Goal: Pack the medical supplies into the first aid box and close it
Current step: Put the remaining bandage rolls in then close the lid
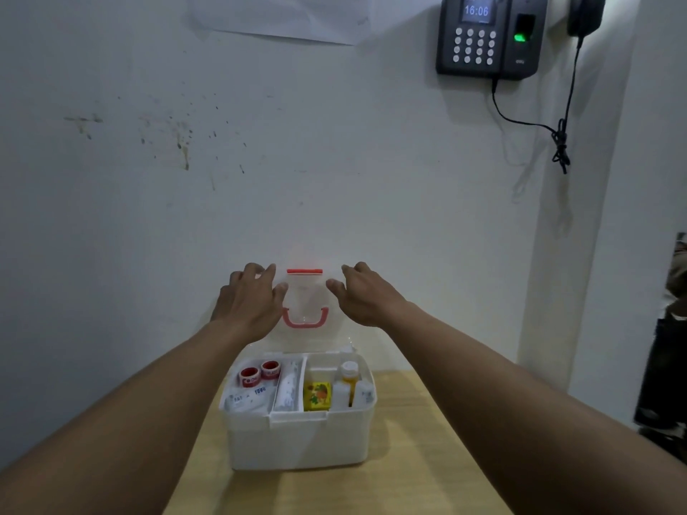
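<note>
A white first aid box stands on a narrow wooden table against the wall. Its clear lid stands raised upright, with a red latch on top and a pink handle. My left hand grips the lid's upper left edge, and my right hand grips the upper right edge. Inside the box lie two red tape rolls, white packets, a white tube, a yellow carton and a white bottle.
The white wall stands directly behind the box. A black keypad device hangs at the upper right, with a cable dangling down. Dark objects show at the right edge. The table is narrow, with floor on both sides.
</note>
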Available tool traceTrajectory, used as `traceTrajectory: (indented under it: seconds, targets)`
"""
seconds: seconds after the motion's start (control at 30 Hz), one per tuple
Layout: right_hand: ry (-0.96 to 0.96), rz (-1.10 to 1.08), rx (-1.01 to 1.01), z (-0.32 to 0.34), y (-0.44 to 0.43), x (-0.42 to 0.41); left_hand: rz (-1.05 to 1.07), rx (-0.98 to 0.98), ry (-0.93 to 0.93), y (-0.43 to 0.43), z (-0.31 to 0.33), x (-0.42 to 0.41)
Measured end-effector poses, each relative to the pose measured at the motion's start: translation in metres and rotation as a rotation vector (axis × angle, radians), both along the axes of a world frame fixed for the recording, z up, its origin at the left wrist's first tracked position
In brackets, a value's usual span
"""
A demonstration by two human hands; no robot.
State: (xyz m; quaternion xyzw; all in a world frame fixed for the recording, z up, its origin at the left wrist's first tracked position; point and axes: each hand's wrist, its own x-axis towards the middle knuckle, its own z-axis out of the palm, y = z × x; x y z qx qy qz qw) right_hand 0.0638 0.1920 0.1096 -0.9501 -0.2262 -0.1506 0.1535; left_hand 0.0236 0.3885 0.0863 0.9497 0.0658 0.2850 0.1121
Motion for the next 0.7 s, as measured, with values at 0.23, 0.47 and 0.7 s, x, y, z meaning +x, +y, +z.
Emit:
traceTrajectory:
  seconds: [0.23, 0.47, 0.7]
  targets:
    - [-0.021, 0.030, 0.118, 0.003, -0.008, -0.027, -0.069, -0.119, -0.154, -0.005, 0.004, -0.034]
    - [-0.001, 0.063, 0.174, -0.015, -0.023, -0.075, -0.079, -0.132, -0.134, -0.013, -0.014, -0.086]
    - [0.074, 0.047, 0.074, -0.046, -0.035, -0.113, -0.115, -0.142, -0.075, -0.018, -0.044, -0.128]
